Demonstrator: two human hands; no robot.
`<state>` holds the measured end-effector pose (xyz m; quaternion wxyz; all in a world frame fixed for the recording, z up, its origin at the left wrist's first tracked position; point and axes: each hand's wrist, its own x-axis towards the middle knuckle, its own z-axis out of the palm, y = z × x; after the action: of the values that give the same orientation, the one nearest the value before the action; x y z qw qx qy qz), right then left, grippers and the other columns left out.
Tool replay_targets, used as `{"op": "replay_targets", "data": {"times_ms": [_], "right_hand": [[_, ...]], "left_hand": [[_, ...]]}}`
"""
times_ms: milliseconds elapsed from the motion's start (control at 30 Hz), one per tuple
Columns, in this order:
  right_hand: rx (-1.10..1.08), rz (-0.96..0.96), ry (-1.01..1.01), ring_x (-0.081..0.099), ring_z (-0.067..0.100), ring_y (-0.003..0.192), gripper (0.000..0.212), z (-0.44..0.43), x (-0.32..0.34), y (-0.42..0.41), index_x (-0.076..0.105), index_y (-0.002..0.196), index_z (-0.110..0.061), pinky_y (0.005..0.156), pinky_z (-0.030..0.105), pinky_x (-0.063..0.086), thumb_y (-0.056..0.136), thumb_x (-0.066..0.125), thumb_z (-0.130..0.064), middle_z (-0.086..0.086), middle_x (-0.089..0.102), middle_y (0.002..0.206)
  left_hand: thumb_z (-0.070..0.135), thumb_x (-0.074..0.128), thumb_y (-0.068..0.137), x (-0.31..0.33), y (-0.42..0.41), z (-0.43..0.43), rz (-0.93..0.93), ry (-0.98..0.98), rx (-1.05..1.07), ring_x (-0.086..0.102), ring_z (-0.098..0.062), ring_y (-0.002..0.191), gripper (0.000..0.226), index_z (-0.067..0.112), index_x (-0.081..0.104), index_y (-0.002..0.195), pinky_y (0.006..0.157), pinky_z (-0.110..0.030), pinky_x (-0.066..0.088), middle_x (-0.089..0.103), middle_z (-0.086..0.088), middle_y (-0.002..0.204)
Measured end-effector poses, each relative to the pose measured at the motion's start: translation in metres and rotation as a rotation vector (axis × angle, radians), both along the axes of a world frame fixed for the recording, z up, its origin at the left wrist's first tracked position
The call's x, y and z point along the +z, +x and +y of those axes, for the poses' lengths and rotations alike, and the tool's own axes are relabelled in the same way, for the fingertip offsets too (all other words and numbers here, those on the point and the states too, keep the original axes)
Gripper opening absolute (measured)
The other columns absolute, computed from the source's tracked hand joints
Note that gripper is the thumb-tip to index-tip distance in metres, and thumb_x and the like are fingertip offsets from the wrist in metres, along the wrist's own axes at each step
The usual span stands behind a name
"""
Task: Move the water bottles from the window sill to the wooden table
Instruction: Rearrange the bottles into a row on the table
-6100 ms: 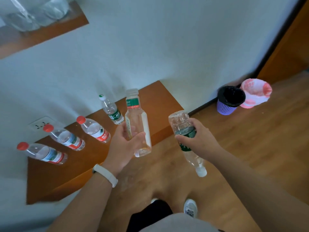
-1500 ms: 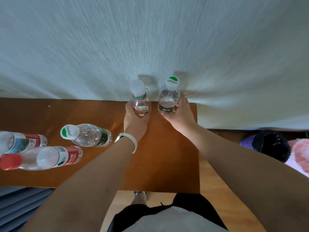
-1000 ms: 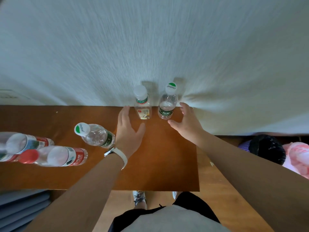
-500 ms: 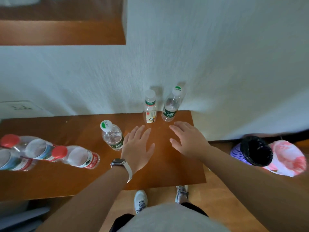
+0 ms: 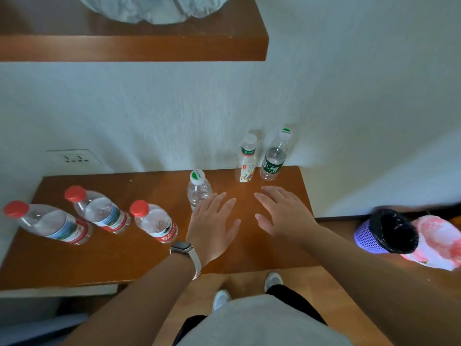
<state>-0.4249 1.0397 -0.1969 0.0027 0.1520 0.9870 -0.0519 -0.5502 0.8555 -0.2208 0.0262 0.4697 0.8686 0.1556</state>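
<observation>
now that both hands have let go and drawn back, the left hand [image 5: 212, 221] and right hand [image 5: 284, 216] hover spread and empty. the 2 newest bottles [image 5: 245, 161] stand upright at the wall on the wooden table [image 5: 74, 260], making 6 there. judging by this, another trip to the window sill [image 5: 124, 46] comes next.

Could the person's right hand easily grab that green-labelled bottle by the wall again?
Probably yes. The right hand hovers open over the wooden table, just short of the green-labelled bottle, with only bare tabletop between them. The white-capped bottle stands beside it, not in the way.
</observation>
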Motion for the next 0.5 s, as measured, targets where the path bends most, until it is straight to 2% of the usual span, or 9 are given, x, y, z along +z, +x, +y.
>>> {"op": "replay_targets", "data": {"times_ms": [100, 267, 333, 433, 500], "right_hand": [[0.069, 0.015, 0.000, 0.046, 0.026, 0.132, 0.056, -0.006, 0.006, -0.007, 0.050, 0.138, -0.020, 0.104, 0.043, 0.040, 0.093, 0.043, -0.051, 0.006, 0.054, 0.141], [0.208, 0.008, 0.003, 0.040, 0.025, 0.137, 0.057, -0.011, 0.009, -0.019, 0.047, 0.143, -0.018, 0.110, 0.042, 0.034, 0.096, 0.042, -0.050, 0.006, 0.048, 0.147], [0.253, 0.014, -0.009, 0.039, 0.024, 0.138, 0.056, -0.013, 0.010, -0.024, 0.047, 0.143, -0.019, 0.110, 0.041, 0.033, 0.097, 0.044, -0.051, 0.006, 0.047, 0.148], [0.331, 0.027, -0.034, 0.041, 0.024, 0.136, 0.057, -0.020, 0.015, -0.032, 0.048, 0.142, -0.018, 0.109, 0.042, 0.036, 0.096, 0.042, -0.052, 0.006, 0.047, 0.146], [0.378, 0.030, -0.050, 0.042, 0.025, 0.136, 0.059, -0.025, 0.017, -0.037, 0.048, 0.142, -0.017, 0.109, 0.043, 0.038, 0.096, 0.040, -0.053, 0.007, 0.048, 0.146]], "left_hand": [[0.050, 0.056, 0.093, 0.002, 0.007, -0.015, 0.041, 0.004, 0.024, 0.051, -0.028, 0.133, 0.049, 0.025, 0.058, 0.135, 0.108, -0.043, 0.031, 0.057, -0.003, 0.143], [0.045, 0.064, 0.091, 0.012, 0.016, -0.037, 0.048, -0.018, 0.116, 0.054, -0.030, 0.131, 0.048, 0.022, 0.062, 0.132, 0.106, -0.051, 0.042, 0.060, -0.007, 0.139], [0.047, 0.057, 0.095, 0.020, 0.021, -0.048, 0.028, -0.094, 0.166, 0.046, -0.028, 0.138, 0.050, 0.023, 0.056, 0.138, 0.112, -0.050, 0.037, 0.054, -0.005, 0.146], [0.053, 0.042, 0.099, 0.028, 0.027, -0.067, 0.010, -0.181, 0.269, 0.028, -0.023, 0.149, 0.054, 0.031, 0.042, 0.148, 0.119, -0.044, 0.022, 0.038, 0.002, 0.158], [0.055, 0.041, 0.099, 0.032, 0.031, -0.080, -0.008, -0.200, 0.355, 0.024, -0.021, 0.150, 0.055, 0.033, 0.039, 0.150, 0.119, -0.042, 0.021, 0.033, 0.004, 0.161]]}}
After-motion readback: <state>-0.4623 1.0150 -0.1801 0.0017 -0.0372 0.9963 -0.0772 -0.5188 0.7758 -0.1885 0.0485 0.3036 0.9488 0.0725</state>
